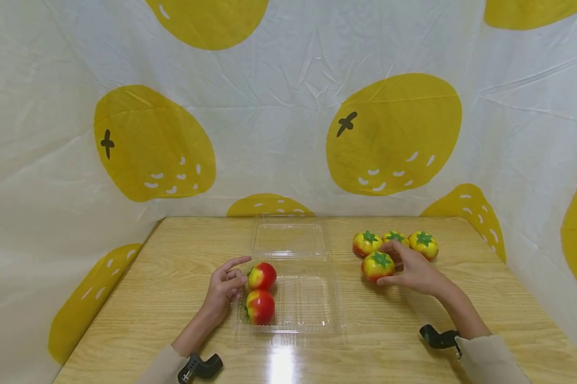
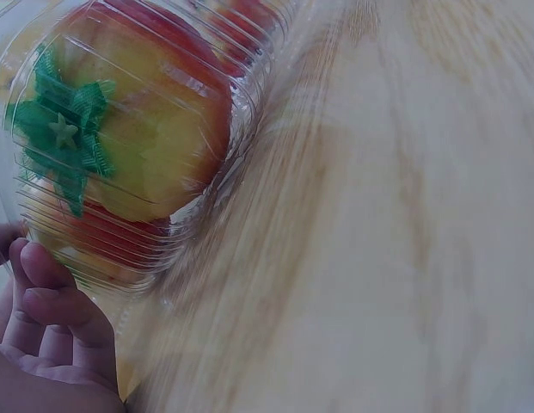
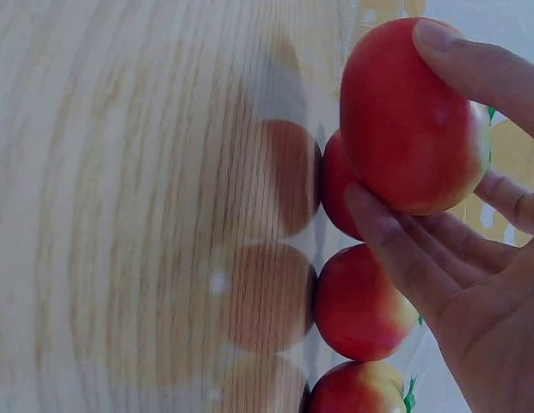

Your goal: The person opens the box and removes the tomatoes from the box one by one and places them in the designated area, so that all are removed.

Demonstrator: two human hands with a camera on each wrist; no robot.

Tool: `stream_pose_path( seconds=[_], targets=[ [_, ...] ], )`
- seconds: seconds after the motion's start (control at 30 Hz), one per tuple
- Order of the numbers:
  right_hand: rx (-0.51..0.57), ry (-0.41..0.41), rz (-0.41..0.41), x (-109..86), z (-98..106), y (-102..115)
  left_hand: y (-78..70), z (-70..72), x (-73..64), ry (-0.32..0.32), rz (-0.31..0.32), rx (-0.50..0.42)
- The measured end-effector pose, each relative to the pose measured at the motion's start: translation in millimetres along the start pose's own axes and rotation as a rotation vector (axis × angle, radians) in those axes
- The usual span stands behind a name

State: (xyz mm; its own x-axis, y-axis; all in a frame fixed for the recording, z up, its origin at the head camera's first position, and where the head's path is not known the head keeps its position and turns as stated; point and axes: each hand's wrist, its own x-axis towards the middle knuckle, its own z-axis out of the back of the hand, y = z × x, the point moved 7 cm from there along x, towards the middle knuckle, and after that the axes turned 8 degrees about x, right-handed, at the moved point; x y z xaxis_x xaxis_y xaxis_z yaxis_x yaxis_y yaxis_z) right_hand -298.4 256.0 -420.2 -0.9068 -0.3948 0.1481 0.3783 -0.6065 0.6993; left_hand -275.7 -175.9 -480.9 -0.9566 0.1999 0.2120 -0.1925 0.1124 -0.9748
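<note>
My right hand (image 1: 413,269) grips a red-and-yellow artificial tomato (image 1: 377,268), thumb on one side and fingers on the other. In the right wrist view this tomato (image 3: 413,116) hangs off the tabletop, in front of the others. At the left wall of a clear plastic container (image 1: 307,323), my left hand (image 1: 221,290) holds the edge with curled fingers. Two tomatoes, a far one (image 1: 262,276) and a near one (image 1: 260,307), lie on their sides along the container's left side. The left wrist view shows a green leafy top (image 2: 64,129) through the ribbed plastic.
Three more tomatoes, the left one (image 1: 366,245), a middle one (image 1: 395,237) partly hidden by my hand and a right one (image 1: 425,245), form a row at the back right. The container's lid (image 1: 290,255) lies open toward the fruit-printed curtain (image 1: 274,128) behind the wooden table (image 1: 187,250).
</note>
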Motion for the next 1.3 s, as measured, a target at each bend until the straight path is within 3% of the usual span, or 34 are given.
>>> stream_pose_path(
  seconds=[0.63, 1.07, 1.3],
  targets=[
    [-0.087, 0.025, -0.053, 3.4, -6.6, -6.3, 1.7, 0.3, 0.1, -0.002, -0.001, 0.006],
    [0.005, 0.097, -0.059, -1.5, -5.3, -1.1, 0.8, 0.3, -0.4, -0.003, -0.004, 0.001],
    [0.018, 0.083, -0.078, -0.2, -4.5, -4.7, 0.8, 0.5, 0.1, -0.003, 0.001, -0.007]
  ],
)
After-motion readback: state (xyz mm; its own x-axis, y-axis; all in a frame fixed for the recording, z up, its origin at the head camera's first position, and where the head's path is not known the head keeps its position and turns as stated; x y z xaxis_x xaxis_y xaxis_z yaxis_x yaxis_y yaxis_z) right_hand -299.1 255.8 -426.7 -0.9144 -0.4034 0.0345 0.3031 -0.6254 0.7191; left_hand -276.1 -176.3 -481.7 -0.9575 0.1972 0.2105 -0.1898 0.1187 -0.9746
